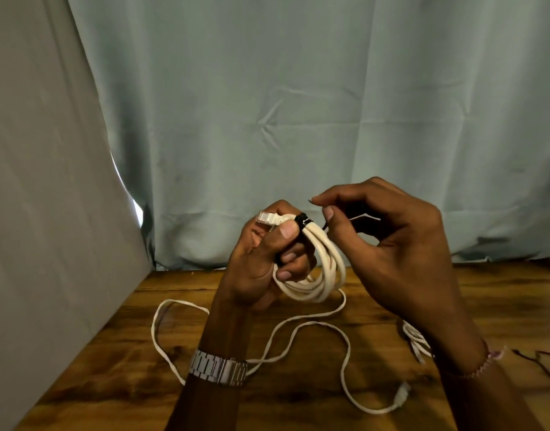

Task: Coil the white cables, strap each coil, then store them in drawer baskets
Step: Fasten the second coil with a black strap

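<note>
Head view. The left hand [261, 259] holds a coiled white cable [321, 269] above the wooden table [376, 353] — its grip is closed round the top of the coil, thumb pressed just beside a black strap [301, 221] that wraps the loops, and the clear plug end [266, 218] juts out above the thumb. The right hand [388, 241] is raised just right of the coil; its thumb and forefinger pinch the strap's thin black tail. The cable's uncoiled remainder [298, 329] trails in loose curves over the table to a second connector [402, 395]. More white cable [415, 339] lies behind the right wrist. A metal watch [219, 370] circles the left wrist. A pale curtain [298, 104] hangs behind.
</note>
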Available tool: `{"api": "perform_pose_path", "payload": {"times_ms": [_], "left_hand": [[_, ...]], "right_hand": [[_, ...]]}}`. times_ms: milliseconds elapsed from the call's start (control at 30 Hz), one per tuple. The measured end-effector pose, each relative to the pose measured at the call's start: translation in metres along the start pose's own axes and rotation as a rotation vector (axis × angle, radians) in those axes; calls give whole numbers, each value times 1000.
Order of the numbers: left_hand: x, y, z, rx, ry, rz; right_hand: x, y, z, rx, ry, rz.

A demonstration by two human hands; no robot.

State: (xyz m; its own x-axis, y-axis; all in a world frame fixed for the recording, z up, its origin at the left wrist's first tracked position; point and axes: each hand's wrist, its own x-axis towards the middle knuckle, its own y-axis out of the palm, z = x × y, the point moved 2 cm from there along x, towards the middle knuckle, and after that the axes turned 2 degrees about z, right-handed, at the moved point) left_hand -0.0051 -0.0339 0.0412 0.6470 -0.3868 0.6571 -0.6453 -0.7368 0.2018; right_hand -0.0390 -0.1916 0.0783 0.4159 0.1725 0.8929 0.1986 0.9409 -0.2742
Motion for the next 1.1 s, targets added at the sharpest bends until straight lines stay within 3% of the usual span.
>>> {"api": "perform_pose_path", "payload": {"times_ms": [200, 333, 1100], "left_hand": [[-2, -6, -2, -53, -1, 2], [-3, -8, -4, -33, 11, 11], [-4, -7, -16, 360, 110, -87]], "right_hand": [[-4, 1, 10, -286, -161, 78], [-5, -2, 13, -376, -164, 142], [-6, -13, 25, -418, -125, 200]]}}
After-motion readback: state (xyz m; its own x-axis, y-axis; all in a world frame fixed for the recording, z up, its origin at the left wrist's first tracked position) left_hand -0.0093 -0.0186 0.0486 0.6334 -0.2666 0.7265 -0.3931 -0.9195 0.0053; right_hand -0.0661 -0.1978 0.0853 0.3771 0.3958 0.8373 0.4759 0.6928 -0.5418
